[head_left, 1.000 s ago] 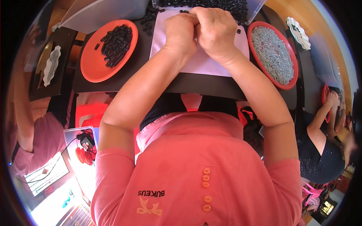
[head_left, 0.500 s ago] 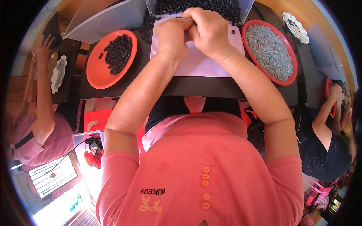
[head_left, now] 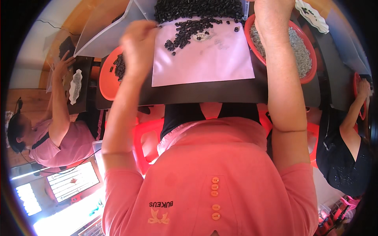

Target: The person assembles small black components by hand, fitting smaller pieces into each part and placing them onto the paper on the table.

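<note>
My left hand (head_left: 138,45) is smeared by motion at the left edge of a white sheet (head_left: 204,69), in front of the left orange bowl (head_left: 105,80). Its fingertips point right; what they hold, if anything, does not show. That bowl contains black pieces (head_left: 119,67), partly hidden by my hand. My right hand (head_left: 273,17) is over the left side of the right orange bowl (head_left: 312,67), its fingers cut off by the upper edge. Small clear pieces (head_left: 300,51) fill this bowl. Small black plastic parts (head_left: 189,31) lie scattered across the sheet's far half.
A heap of black parts (head_left: 197,10) lies beyond the sheet, with a translucent plastic bin (head_left: 106,33) to its left. A white wavy dish (head_left: 313,15) stands at the far right. People sit at both sides, one in pink (head_left: 65,137), one in black (head_left: 342,157).
My hands have parted from over the sheet: the left went left toward its bowl, the right went right and up over the other bowl. The black parts on the sheet are now uncovered.
</note>
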